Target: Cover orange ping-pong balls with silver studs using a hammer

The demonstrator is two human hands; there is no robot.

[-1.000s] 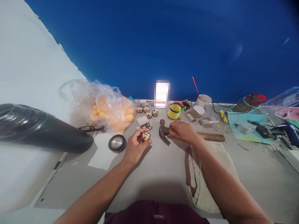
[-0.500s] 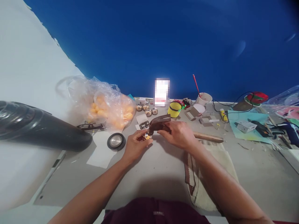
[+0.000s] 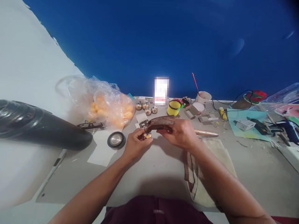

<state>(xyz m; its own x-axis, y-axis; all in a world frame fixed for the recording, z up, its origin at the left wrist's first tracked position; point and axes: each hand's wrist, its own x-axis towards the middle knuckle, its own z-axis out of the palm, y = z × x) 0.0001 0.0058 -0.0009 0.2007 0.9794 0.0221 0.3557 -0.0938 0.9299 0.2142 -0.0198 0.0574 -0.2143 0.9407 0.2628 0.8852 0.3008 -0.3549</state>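
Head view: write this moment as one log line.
left hand: holds ball; right hand: grips hammer, head at ball; box: open

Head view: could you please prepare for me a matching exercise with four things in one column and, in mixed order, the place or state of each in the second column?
Things:
1. Hammer
2. Nearest metal-studded ball
3. Clear plastic bag
4. Red stick

Places or states:
a. Leaning in the white cup
b. Held by the left hand
c. With orange balls showing inside
d. Gripped by the right hand

Right pairs: 1-d, 2-b, 3-c, 4-a.
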